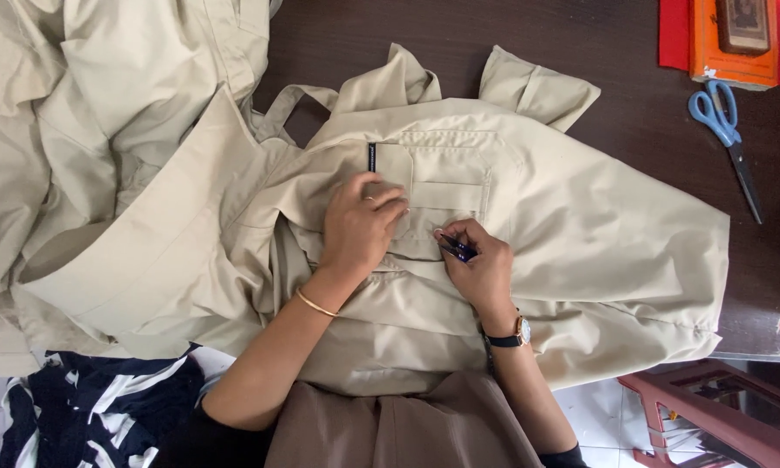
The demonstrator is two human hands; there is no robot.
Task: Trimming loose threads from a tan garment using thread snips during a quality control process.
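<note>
Both hands, left hand (360, 227) flat, right hand (481, 264) pinching a pen (455, 249), on smooth beige shirt (581, 225).

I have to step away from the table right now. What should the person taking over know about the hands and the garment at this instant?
Left hand: flat on the beige garment, pressing beside its chest pocket.
Right hand: pinches a small dark blue tool, tip at the pocket's lower edge.
Garment lies spread on the dark table; more beige garments are heaped at left; blue-handled scissors lie unused at right.
Done or left: cannot tell from this view.
</note>
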